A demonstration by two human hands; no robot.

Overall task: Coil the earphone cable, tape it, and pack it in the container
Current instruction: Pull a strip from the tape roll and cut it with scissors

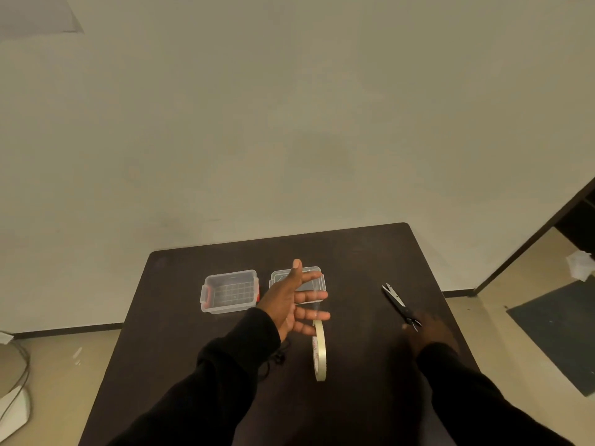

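The table point(193, 333) carries every item; its dark surface gives poor contrast for a dark cable.

The left hand point(291, 304) is raised above the middle of the surface with fingers spread apart and palm turned inward, holding nothing. It partly covers the lid behind it.

The right hand point(429, 329) rests near the right edge, on or at the handles of the scissors point(399, 305). Motion blur prevents a reading of whether the fingers are closed on them.

The container point(230, 292) stands open toward the far left of the surface, empty. Its lid point(314, 278) lies just beside it on the right.

The tape roll point(319, 352) stands on its rim near the middle, just below the left hand's fingers.

The earphone cable point(278, 358) lies near the left sleeve, mostly hidden beneath it. No coil is visible, so coiling is judged not yet done.

Hazards:
- The upright roll may tip or roll if a finger brushes it.
- The left sleeve may drag the cable across the surface.
- The scissors blades are parted; a blurred, hasty pickup risks a nick.
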